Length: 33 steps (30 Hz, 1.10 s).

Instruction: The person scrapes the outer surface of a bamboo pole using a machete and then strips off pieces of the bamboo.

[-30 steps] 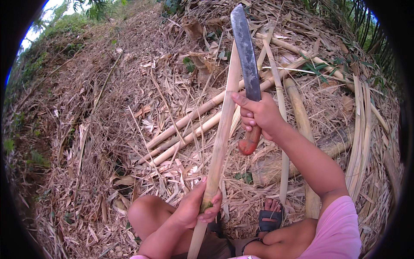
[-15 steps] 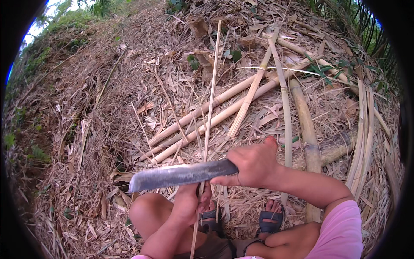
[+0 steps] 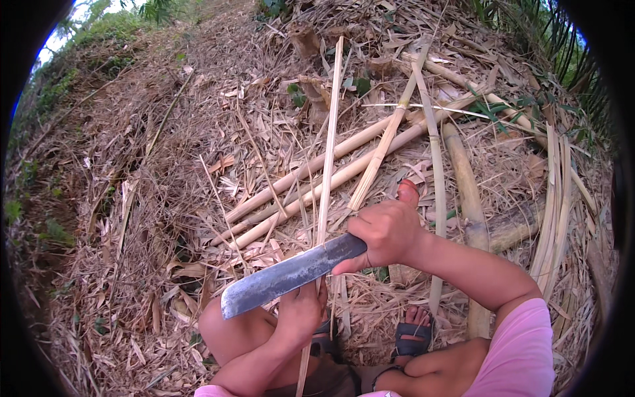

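My right hand (image 3: 383, 233) grips the reddish handle of a long dark machete (image 3: 284, 275). Its blade lies across a thin pale bamboo strip (image 3: 329, 147) and points to the lower left. My left hand (image 3: 301, 311) clasps the lower part of that strip just under the blade. The strip stands almost upright and runs away from me over the ground. My bent knees and sandalled feet (image 3: 410, 337) are below the hands.
Several cut bamboo poles (image 3: 311, 173) lie crossed on dry leaf litter ahead. A thicker pole (image 3: 466, 192) and split strips (image 3: 552, 218) lie at the right. A short stump (image 3: 304, 40) stands at the back. Green plants edge the slope.
The machete was raised upright above the strip one second ago. It has swung down and now lies across the strip near my left hand. The strip looks thinner.
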Tool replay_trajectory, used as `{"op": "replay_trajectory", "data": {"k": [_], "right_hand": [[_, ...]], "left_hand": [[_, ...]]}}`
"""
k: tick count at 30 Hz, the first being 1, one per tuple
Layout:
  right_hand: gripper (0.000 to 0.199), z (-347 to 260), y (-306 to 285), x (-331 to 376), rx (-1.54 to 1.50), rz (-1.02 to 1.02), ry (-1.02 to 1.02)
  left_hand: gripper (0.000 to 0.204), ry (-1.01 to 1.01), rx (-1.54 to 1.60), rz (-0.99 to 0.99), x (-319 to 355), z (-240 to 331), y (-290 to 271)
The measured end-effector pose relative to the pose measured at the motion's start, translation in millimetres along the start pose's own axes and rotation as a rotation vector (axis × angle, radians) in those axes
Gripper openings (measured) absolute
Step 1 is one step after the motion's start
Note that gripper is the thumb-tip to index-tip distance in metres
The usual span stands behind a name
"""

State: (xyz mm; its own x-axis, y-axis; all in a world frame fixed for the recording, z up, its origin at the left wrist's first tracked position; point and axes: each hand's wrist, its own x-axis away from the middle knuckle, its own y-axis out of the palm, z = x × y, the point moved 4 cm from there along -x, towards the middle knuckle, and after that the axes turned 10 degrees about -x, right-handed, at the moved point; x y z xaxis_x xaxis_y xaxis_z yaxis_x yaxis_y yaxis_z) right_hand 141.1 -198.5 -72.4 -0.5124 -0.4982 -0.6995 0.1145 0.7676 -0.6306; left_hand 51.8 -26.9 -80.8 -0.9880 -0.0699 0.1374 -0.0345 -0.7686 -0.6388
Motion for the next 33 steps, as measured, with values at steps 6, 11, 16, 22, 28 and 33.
{"op": "replay_trajectory", "data": {"k": [6,11,16,22,28,33], "right_hand": [[0.070,35,-6,4,0.123,-0.002,-0.005],[0.070,100,-22,11,0.275,-0.037,0.300],[0.070,124,-46,47,0.273,-0.163,0.728],[0.068,61,-17,47,0.291,-0.109,0.236],[0.072,180,-89,77,0.207,-0.037,1.104],[0.072,162,-52,88,0.161,-0.034,0.978]], "left_hand": [[0.037,-0.416,0.479,-0.218,-6,10,9],[0.043,-0.480,0.549,-0.251,-3,-1,14],[0.042,-0.519,0.581,-0.411,3,4,24],[0.041,-0.591,0.454,-0.372,14,-9,31],[0.043,-0.647,0.518,-0.644,38,5,35],[0.043,-0.608,0.546,-0.600,28,-12,44]]}}
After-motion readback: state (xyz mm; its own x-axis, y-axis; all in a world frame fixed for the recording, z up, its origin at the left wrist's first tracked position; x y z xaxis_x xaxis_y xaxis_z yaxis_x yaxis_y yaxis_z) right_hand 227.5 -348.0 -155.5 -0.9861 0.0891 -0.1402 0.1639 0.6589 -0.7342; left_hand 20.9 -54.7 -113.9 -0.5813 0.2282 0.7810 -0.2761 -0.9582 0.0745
